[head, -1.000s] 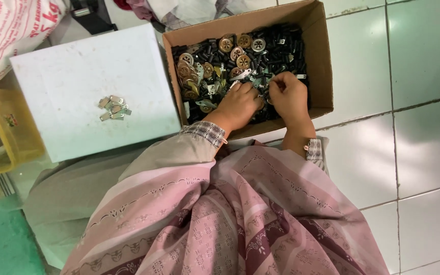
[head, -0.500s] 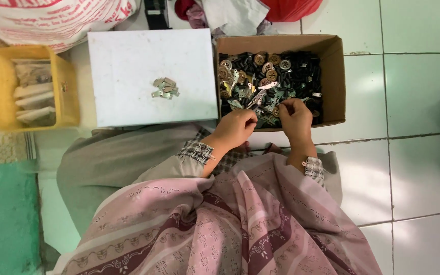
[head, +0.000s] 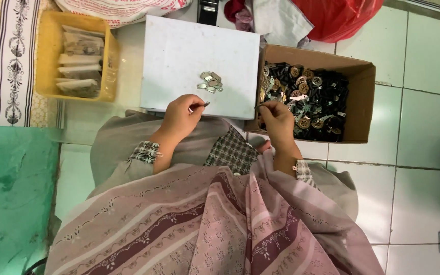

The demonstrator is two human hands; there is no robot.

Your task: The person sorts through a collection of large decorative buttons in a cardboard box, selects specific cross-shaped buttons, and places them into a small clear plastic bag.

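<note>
My left hand (head: 182, 116) pinches a small silver metal piece (head: 203, 105) over the near edge of a white board (head: 179, 56). A small pile of silver metal pieces (head: 210, 82) lies on that board, just beyond the hand. My right hand (head: 277, 118) holds a thin metal piece at the near left corner of a brown cardboard box (head: 362, 91). The box is filled with black parts and round brass-coloured pieces (head: 309, 102).
A yellow plastic crate (head: 47, 66) with flat packets stands at the far left on a patterned mat. A red plastic bag (head: 334, 15) and cloth lie beyond the box. A green mat (head: 11, 193) lies at left. White floor tiles (head: 423, 168) extend to the right.
Both hands have come out of the cardboard box. My left hand moved left to the white board's edge with a metal piece; my right hand drew back to the box's near corner. The view shifted.
</note>
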